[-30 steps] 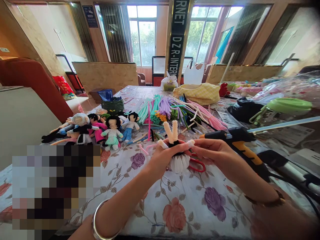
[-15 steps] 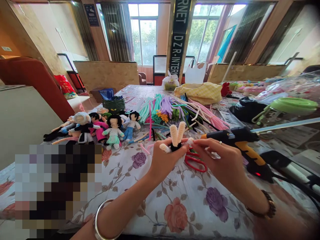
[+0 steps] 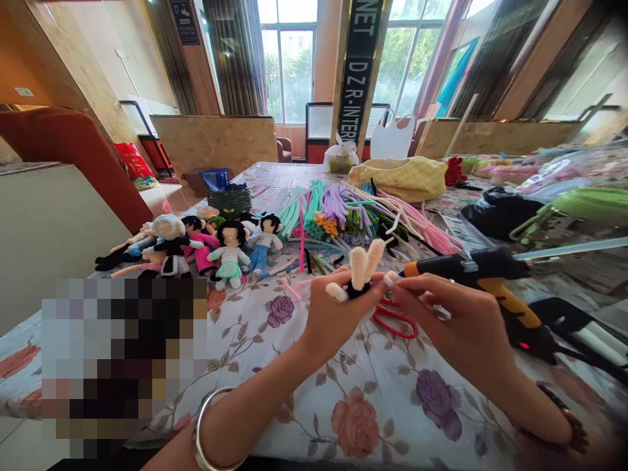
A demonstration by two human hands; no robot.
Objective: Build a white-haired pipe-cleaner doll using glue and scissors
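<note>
My left hand [image 3: 331,320] is closed around an unfinished fuzzy pipe-cleaner doll [image 3: 360,269]. Two cream limbs stick up from its black middle, and a white-tipped limb pokes out on the left. Thumb and fingers of my right hand [image 3: 454,317] pinch a small white fuzzy end [image 3: 391,278] on the doll's right side. Much of the doll is hidden by my fingers. Just beneath the hands lie red-handled scissors [image 3: 409,327], partly covered. Right behind my right hand rests a black and yellow glue gun [image 3: 493,281] with a glue stick in it and a red light on.
Several finished dolls [image 3: 229,252] lie at the left, before a dark green basket [image 3: 229,203]. Bundles of coloured pipe cleaners [image 3: 333,203] spread across the middle. Farther back are a yellow checked cloth bag [image 3: 400,178] and plastic bags. A green-lidded container [image 3: 579,206] stands at right.
The view has shifted, so everything sits a little farther right. The doll's cream limbs lean slightly more to the right. Both hands keep their hold on it.
</note>
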